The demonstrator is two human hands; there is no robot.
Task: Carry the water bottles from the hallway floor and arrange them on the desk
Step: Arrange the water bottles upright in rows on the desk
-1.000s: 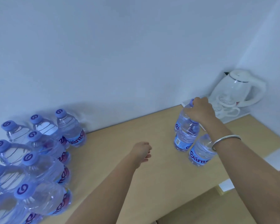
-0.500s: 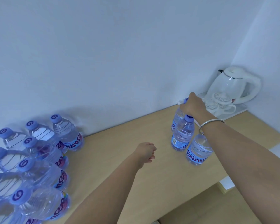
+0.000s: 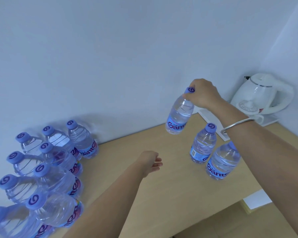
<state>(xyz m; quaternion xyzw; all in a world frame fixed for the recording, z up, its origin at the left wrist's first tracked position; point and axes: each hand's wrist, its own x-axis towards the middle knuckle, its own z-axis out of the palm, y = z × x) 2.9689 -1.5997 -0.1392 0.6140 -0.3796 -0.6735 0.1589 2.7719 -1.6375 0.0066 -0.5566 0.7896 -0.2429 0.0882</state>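
Observation:
My right hand (image 3: 203,94) grips a clear water bottle (image 3: 179,115) by its purple cap and neck, holding it in the air above the back of the wooden desk (image 3: 162,191). Two more bottles (image 3: 203,146) (image 3: 222,162) stand on the desk below my right forearm. Several bottles (image 3: 48,169) with purple caps stand packed together at the desk's left side against the wall. My left hand (image 3: 150,163) hovers over the middle of the desk, fingers relaxed and holding nothing.
A white electric kettle (image 3: 260,93) sits on a white tray (image 3: 212,121) with a cup in the back right corner. White walls close the desk behind and on the right. The desk's front edge runs at lower right, floor below.
My right hand has lifted one bottle off the desk from the group of three and moved it up and left. The left hand has barely moved.

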